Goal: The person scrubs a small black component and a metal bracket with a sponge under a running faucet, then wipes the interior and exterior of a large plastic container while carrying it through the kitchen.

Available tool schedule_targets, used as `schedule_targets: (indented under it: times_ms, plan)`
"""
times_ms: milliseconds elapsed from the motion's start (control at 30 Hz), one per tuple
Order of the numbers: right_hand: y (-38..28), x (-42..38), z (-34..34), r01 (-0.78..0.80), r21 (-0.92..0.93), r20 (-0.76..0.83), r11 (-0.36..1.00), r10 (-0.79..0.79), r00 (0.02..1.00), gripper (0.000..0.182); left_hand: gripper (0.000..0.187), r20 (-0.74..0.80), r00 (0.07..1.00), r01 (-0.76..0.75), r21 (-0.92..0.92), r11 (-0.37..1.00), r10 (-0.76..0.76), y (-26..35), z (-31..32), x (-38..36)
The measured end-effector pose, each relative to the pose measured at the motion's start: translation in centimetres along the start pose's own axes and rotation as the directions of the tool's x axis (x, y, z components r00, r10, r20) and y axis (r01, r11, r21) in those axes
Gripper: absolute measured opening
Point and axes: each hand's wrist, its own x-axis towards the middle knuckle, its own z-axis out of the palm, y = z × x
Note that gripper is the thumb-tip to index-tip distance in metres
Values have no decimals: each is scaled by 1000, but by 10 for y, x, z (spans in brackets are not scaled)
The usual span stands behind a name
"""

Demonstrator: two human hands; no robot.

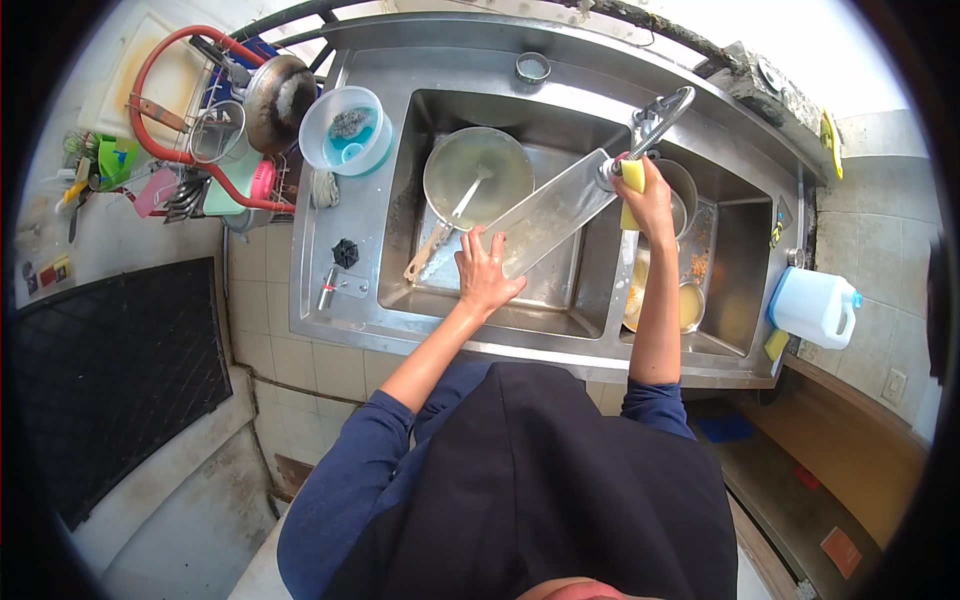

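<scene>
A long clear rectangular container (562, 212) is held at a slant over the left sink basin (555, 310). My left hand (487, 275) grips its near end, with the fingers over the edge. At the far end, my right hand (652, 205) is closed around a yellow sponge (633, 178), right beside the container's rim and the faucet's spray head (606, 175). A round pot (440, 150) of cloudy water stands in the left basin behind my left hand. A white spoon (470, 195) and a wooden-handled utensil (428, 250) rest at it.
Several pots (690, 305) and orange food scraps (701, 266) are in the right basin. A plastic tub (340, 130) with blue liquid stands on the left ledge, by a dish rack (200, 150). A white jug (815, 306) is at the right edge.
</scene>
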Motion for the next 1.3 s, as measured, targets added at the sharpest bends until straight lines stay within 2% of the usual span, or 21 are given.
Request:
schedule_targets:
  times_ms: [33,100,167,233,300,367,500,567,600,633,700,767,833,900,1000,1067,1100,1133,1200,1233,1300]
  plan:
    - [5,-2,2,97,-22,-57,995,-98,993,35,73,-2,1000,-10,5,1000,10,2,-3,2]
    - [-4,-19,-7,-268,178,141,947,245,959,49,69,0,1000,-22,24,999,22,6,-8,4]
    - [36,-47,15,-111,-145,161,983,134,978,57,68,5,999,-35,31,999,35,11,-13,3]
    - [42,-75,44,252,-164,196,954,-219,956,62,67,-5,999,-35,44,998,36,17,-17,9]
    - [11,-98,56,232,-209,371,950,-143,917,54,66,45,997,-61,89,994,57,26,-25,12]
    - [21,-107,75,211,-201,363,957,-127,923,37,65,76,997,-39,120,992,30,36,-35,20]
    - [27,-102,77,91,223,305,971,-158,939,12,69,234,972,-59,145,988,24,55,-74,51]
    - [41,-105,86,-52,530,237,847,-90,967,10,79,38,977,-201,-128,971,208,56,-89,63]
    - [27,-109,86,-316,738,308,597,118,944,13,79,40,977,-204,-127,971,210,59,-103,69]
    - [18,-111,86,-316,739,305,595,123,944,13,84,-47,950,-310,-199,929,307,60,-119,74]
    - [9,-109,87,-410,862,346,297,244,906,15,89,-136,905,-425,-262,867,403,55,-150,72]
    - [20,-114,95,-389,882,339,265,217,915,19,103,-14,950,-309,-151,939,311,44,-177,57]
    - [34,-117,103,-388,921,377,6,231,897,21,107,43,975,-207,-157,966,216,22,-184,32]
    - [57,-125,111,-387,922,383,-26,209,900,20,112,97,988,-105,-148,983,121,-2,-171,15]
    - [74,-140,119,-360,875,429,-322,174,887,17,122,71,997,4,-349,937,23,-37,-134,-3]
    - [83,-147,130,-349,846,443,-403,167,881,19,122,29,998,-18,-704,710,55,-36,-113,1]
    - [86,-150,131,-333,815,453,-474,163,876,20,122,34,998,-17,-704,710,58,-34,-110,4]
    - [90,-155,131,-330,815,453,-475,170,875,20,120,-20,998,-60,-628,776,61,-33,-106,8]
    - [84,-153,124,-401,897,432,-188,176,884,23,118,-73,994,-106,-544,832,79,-20,-114,12]
    - [81,-151,117,-394,899,427,-190,181,886,23,113,-60,994,-108,-507,855,90,-12,-123,14]
    - [69,-148,98,-606,678,512,416,323,796,21,108,-37,993,-117,-469,875,113,6,-145,20]
